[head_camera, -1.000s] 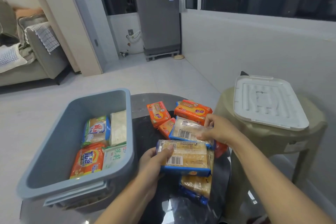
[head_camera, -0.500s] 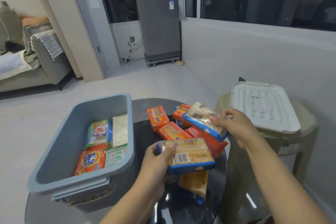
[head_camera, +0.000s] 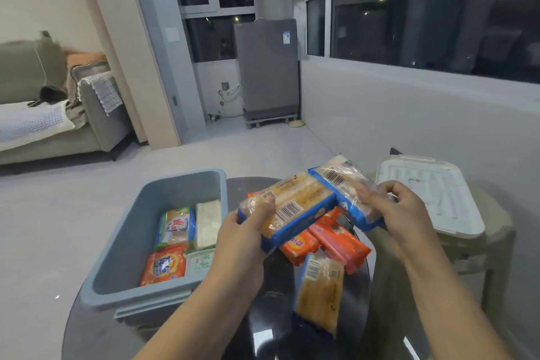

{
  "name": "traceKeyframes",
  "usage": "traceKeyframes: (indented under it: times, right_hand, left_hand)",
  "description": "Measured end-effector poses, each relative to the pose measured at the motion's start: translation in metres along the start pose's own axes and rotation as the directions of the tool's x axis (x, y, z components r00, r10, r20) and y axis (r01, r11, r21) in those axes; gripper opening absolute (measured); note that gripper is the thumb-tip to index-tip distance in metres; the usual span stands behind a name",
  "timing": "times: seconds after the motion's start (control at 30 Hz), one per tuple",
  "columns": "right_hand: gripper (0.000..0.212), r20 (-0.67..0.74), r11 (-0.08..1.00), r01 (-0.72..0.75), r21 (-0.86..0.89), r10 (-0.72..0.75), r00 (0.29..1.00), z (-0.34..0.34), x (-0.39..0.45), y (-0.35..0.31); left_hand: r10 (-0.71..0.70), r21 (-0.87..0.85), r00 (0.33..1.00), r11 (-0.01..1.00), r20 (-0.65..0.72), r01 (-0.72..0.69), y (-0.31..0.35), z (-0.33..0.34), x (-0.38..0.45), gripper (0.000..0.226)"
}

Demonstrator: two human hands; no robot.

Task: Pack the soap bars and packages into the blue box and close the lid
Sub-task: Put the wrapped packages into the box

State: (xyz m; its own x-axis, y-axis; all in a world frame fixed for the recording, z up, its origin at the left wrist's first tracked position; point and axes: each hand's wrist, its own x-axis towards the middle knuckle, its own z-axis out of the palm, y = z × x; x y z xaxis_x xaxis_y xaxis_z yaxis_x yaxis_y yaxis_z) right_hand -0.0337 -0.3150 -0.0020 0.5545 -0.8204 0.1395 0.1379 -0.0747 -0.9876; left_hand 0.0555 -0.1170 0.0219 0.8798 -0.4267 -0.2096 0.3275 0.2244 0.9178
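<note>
Each closed on one blue-edged soap package, the left hand (head_camera: pixel 248 231) and right hand (head_camera: pixel 400 207) should lower them flat into the blue box (head_camera: pixel 122 242) left of them (four items inside), with one such package and three orange ones still below.

Dim, cool indoor light, dark windows (head_camera: pixel 423 9), glare on glass table (head_camera: pixel 263 339), wide-angle bending at edges, slight motion blur
</note>
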Motion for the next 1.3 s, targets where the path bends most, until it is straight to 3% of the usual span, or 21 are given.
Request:
traceKeyframes:
  times: [0.17,0.4,0.57,0.77,0.93,1.07,1.17,1.2,1.23,1.3]
  right_hand:
    - [0.05,0.062,0.995,-0.019,0.093,0.014,0.998,0.031,-0.005,-0.003]
    - [0.04,0.19,0.993,-0.057,0.107,0.036,0.981,0.083,-0.009,0.001]
    - [0.03,0.261,0.99,-0.007,0.142,-0.03,0.965,0.125,-0.012,0.004]
    - [0.044,0.386,0.994,-0.016,0.11,-0.028,0.922,0.159,-0.024,0.004]
    - [0.04,0.403,0.996,0.008,0.09,-0.043,0.914,0.166,-0.029,0.013]
    - [0.037,0.41,0.995,-0.024,0.101,-0.02,0.912,0.166,-0.033,0.02]
    - [0.04,0.421,0.996,-0.027,0.085,-0.012,0.907,0.16,-0.035,0.019]
    - [0.04,0.417,0.996,-0.028,0.083,-0.009,0.909,0.158,-0.035,0.018]
    - [0.041,0.411,0.996,-0.029,0.079,-0.006,0.912,0.156,-0.035,0.018]
    - [0.039,0.4,0.998,-0.03,0.051,0.007,0.916,0.151,-0.036,0.017]
  left_hand:
    - [0.036,-0.094,0.999,0.995,-0.014,-0.037,0.022,-0.021,0.005,0.035]
    - [0.067,-0.027,0.985,0.997,-0.157,-0.072,0.044,-0.072,0.017,0.021]
    - [-0.088,-0.14,0.963,0.989,-0.255,0.053,0.053,-0.107,0.029,0.017]
    - [-0.195,-0.261,0.899,0.961,-0.392,0.094,0.045,-0.12,0.067,0.026]
    - [-0.181,-0.186,0.855,0.977,-0.485,0.101,0.032,-0.122,0.096,0.034]
    - [-0.051,0.108,0.834,0.985,-0.55,0.131,0.034,-0.124,0.103,0.039]
    - [0.015,0.332,0.8,0.915,-0.6,0.232,0.032,-0.122,0.105,0.057]
    - [0.092,0.542,0.818,0.789,-0.568,0.288,0.03,-0.12,0.105,0.063]
    - [0.156,0.638,0.829,0.718,-0.537,0.278,0.031,-0.121,0.109,0.064]
    - [0.053,0.461,0.825,0.848,-0.563,0.261,0.032,-0.126,0.116,0.056]
